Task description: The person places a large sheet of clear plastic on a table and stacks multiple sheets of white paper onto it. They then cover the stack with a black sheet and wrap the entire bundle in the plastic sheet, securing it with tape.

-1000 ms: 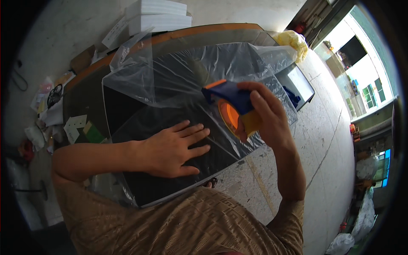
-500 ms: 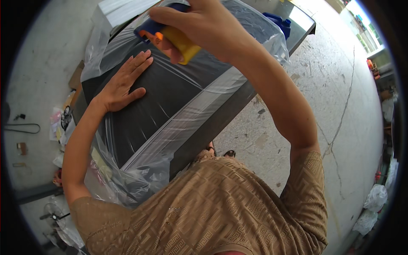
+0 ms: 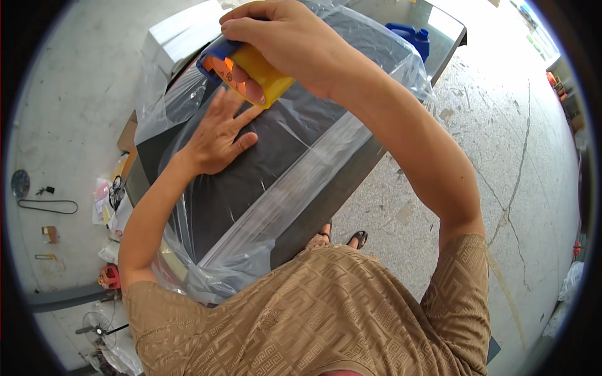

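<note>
My right hand (image 3: 285,44) grips a tape dispenser (image 3: 266,75) with a blue end and a wide yellow roll; some of its fingers reach inside the orange core. The dispenser is tilted just above the far part of a flat black item (image 3: 216,203) covered by clear plastic sheeting (image 3: 282,203). Close beside the roll, my left hand (image 3: 216,138) lies on the covered surface with fingers spread, their tips blurred. The plastic is wrinkled and gathers in loose folds at the near corner. Whether any tape runs from the roll to the plastic I cannot tell.
A dark table (image 3: 316,210) carries the covered item. A blue jug (image 3: 411,39) stands at its far right, a white block-like stack (image 3: 179,37) at the far left. On the floor to the left are a black looped belt (image 3: 47,207) and a fan (image 3: 97,329).
My left hand has slid right and slightly down across the plastic, toward the dispenser. The dispenser in my right hand is slightly lower and tilted more, closer to my left fingers.
</note>
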Demonstrator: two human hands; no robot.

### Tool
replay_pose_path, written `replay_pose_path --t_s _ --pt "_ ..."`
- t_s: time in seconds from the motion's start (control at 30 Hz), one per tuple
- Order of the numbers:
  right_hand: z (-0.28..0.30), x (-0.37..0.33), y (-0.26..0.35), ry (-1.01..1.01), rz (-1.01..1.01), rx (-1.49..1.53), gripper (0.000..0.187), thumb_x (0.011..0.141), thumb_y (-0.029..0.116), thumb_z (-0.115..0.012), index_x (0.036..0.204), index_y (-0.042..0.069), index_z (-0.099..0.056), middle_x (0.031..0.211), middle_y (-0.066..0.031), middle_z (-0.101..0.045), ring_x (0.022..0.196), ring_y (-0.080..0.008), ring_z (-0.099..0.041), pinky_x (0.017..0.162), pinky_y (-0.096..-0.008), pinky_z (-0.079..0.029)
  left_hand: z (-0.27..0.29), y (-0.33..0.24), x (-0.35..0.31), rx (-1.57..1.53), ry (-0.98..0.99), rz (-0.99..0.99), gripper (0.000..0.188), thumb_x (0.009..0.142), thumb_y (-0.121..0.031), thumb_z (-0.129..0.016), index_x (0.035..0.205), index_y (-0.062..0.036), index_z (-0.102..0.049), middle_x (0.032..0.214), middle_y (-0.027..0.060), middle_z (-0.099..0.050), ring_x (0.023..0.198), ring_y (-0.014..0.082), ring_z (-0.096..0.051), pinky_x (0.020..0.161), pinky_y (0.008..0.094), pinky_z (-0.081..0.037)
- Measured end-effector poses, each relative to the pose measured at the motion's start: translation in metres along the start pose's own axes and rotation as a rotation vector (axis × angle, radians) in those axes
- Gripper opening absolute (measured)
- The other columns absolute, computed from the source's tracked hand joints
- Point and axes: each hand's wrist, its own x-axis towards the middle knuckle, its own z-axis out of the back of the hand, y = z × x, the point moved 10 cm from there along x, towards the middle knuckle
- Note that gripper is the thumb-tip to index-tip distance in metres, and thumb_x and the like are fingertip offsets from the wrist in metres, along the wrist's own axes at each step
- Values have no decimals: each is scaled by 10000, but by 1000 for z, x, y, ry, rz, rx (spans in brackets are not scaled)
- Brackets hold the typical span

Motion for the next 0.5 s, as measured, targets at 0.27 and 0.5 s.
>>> replay_pose_path --t_s 0.27,0.5 --pt "-9 -13 1 0 4 -77 275 849 108 -523 1012 -107 -578 701 -176 -646 496 -226 -631 486 -318 -532 2 16 6 -210 -8 2 665 941 -521 -373 1377 -19 -381 1464 210 -308 1397 351 -196 1149 456 -119" --pt "2 -8 -6 -63 97 -143 288 866 123 -515 1051 -89 -571 679 -149 -630 479 -205 -615 469 -306 -514 17 9 -28 -70 33 95 615 980 -457 -337 1448 -61 -283 1508 142 -264 1412 285 -205 1159 421 -131"
